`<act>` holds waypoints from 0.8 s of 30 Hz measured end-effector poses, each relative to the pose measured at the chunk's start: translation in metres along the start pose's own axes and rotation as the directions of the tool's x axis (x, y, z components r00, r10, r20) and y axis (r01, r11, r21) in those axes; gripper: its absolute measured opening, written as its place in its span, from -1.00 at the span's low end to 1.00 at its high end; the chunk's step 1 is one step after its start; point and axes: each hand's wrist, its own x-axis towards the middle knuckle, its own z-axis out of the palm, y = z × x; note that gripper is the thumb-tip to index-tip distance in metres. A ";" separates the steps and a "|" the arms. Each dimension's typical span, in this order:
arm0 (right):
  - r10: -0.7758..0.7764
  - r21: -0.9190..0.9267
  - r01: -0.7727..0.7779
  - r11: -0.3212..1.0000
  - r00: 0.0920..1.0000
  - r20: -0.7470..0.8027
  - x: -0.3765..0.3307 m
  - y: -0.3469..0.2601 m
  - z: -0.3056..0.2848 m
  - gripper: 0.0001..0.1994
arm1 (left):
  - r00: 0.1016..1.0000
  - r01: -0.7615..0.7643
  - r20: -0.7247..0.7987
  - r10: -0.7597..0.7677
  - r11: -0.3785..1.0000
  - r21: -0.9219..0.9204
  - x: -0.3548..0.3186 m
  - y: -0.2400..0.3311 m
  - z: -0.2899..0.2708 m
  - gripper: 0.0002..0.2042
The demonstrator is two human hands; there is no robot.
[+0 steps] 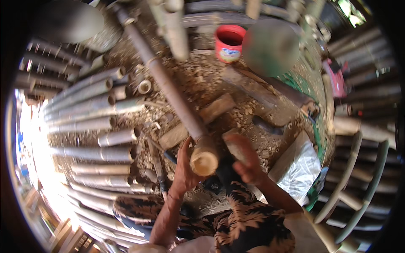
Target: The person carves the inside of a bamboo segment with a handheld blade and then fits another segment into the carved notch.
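Observation:
A long brown bamboo pole (172, 86) slants from the far left toward me, its pale cut end (204, 163) facing up at me. My left hand (185, 166) bears against the left side of the pole by this end, its fingers along the wall and the thumb side partly hidden. To the right of the end, my right hand (245, 157) is apart from the pole, somewhat blurred, with thumb and fingers spread. Beneath the pole a squared wooden block (217, 108) lies across the ground. A long-handled tool (157, 162) lies left of my left hand.
Several cut bamboo poles (90, 154) are stacked along the left. Wood chips (198, 71) cover the ground. A red bucket (230, 44) stands at the back, a dark curved blade-like thing (268, 125) lies to the right, and a whitish plastic sack (299, 166) sits near my right forearm.

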 end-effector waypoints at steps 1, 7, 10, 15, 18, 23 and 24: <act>-0.163 -0.059 0.172 0.983 0.978 0.132 0.030 -0.017 0.010 -0.40 | 1.000 -0.027 0.008 0.029 0.987 -0.156 0.003 0.021 0.006 0.09; -0.166 0.054 0.157 0.986 0.946 0.279 0.058 -0.018 0.049 -0.62 | 0.996 0.073 -0.041 -0.082 0.979 -0.189 -0.009 0.065 0.032 -0.02; -0.268 0.075 0.257 0.963 0.935 0.232 0.035 -0.011 0.058 -0.68 | 0.986 0.087 -0.131 -0.102 0.989 -0.116 -0.018 0.072 0.023 -0.07; -0.215 -0.163 0.320 0.933 0.861 0.460 0.103 -0.126 0.045 -0.71 | 0.967 -0.031 -0.249 0.056 0.994 0.106 0.037 0.125 -0.036 -0.16; 0.169 0.107 -0.235 0.966 0.888 0.427 0.200 -0.131 0.035 -0.56 | 0.962 -0.130 -0.212 0.172 0.971 0.202 0.091 0.142 -0.066 -0.22; -0.116 -0.629 0.107 0.770 0.993 0.027 0.180 -0.013 -0.044 -0.52 | 0.981 0.125 -0.192 -0.031 0.860 0.495 0.105 0.095 -0.128 -0.32; 0.137 -0.827 -0.056 0.559 0.990 0.025 0.152 0.016 -0.080 -0.52 | 0.996 -0.005 -0.076 0.046 0.883 0.470 0.099 0.075 -0.130 -0.34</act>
